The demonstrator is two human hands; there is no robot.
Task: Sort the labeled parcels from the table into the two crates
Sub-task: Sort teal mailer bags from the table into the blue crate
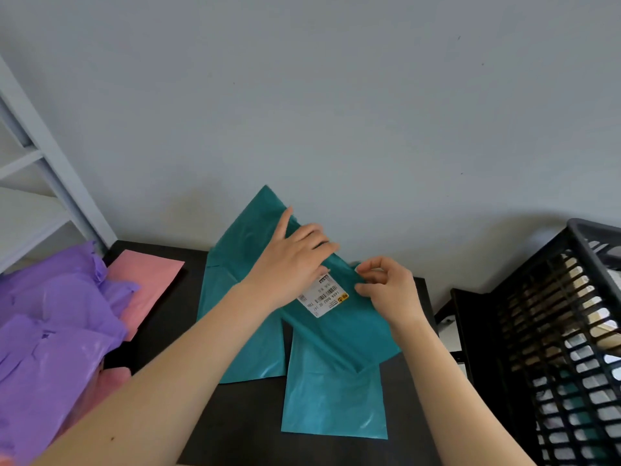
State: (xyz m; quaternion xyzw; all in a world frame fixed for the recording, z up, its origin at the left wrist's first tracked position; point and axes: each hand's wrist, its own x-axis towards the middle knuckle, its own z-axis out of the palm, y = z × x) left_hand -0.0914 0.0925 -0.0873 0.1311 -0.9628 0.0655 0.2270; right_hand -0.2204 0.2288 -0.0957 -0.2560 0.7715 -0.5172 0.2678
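Step in hand, as judged: label check on the teal parcel [336, 334], held raised at centre frame above the table [161, 331], ahead of the crate choice.

Left hand [292, 264]: laid across the parcel's upper face, fingers extended and slightly spread. Thumb hidden, so any clamping from below not confirmable. Right hand [386, 287]: thumb and fingertips narrowed to a pinch on the parcel's right edge, just beside the label [324, 295].

Procedure:
- Slide the left hand off the label's upper end, partly covered at present.
- Draw the film taut between both hands to flatten creases before reading.
- Rotate the parcel as needed for upright print; lettering too small to read here.
- Lift clear of the other teal parcels [332, 398] lying underneath, to avoid dragging them.
- Once read, carry to the black crate [554, 331] at right of frame, or to the second crate, not in view.
- Leave the purple parcels [50, 331] and pink parcels [148, 280] at left of frame alone meanwhile.
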